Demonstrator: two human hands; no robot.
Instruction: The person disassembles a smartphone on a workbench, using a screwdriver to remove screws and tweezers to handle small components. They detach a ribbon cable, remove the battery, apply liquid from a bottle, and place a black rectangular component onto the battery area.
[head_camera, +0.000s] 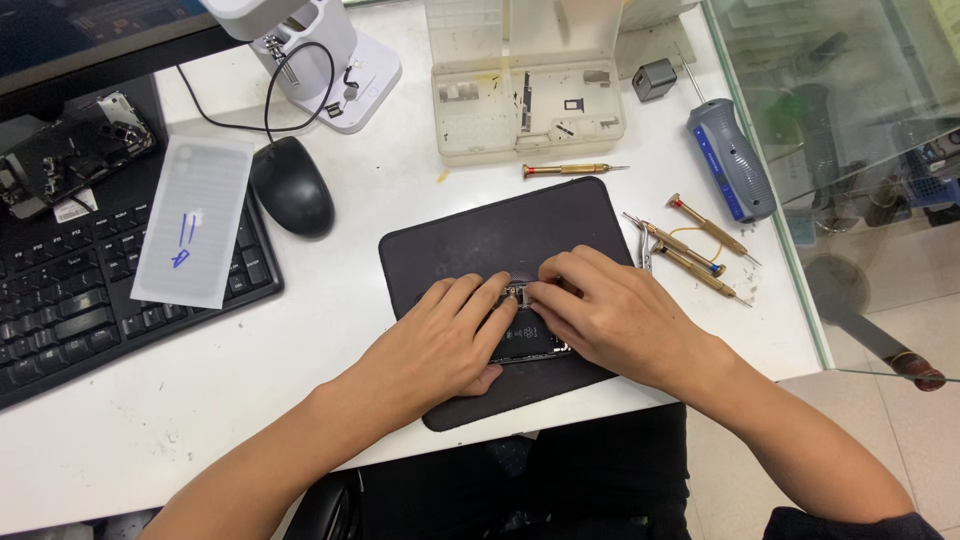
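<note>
Head view: both hands meet over an opened dark phone (535, 338) lying on a black mat (480, 250) near the middle of the white bench (330, 290). The left hand (440, 340) lies across the phone's left side, fingers close together and pressed flat on it. The right hand (610, 310) covers its right side, fingertips drawn together at the top edge; whether they pinch anything, I cannot tell. At two o'clock from the hands lie small screwdrivers (700, 250); at twelve, a clear parts box (525, 95); at ten, a black mouse (292, 185).
</note>
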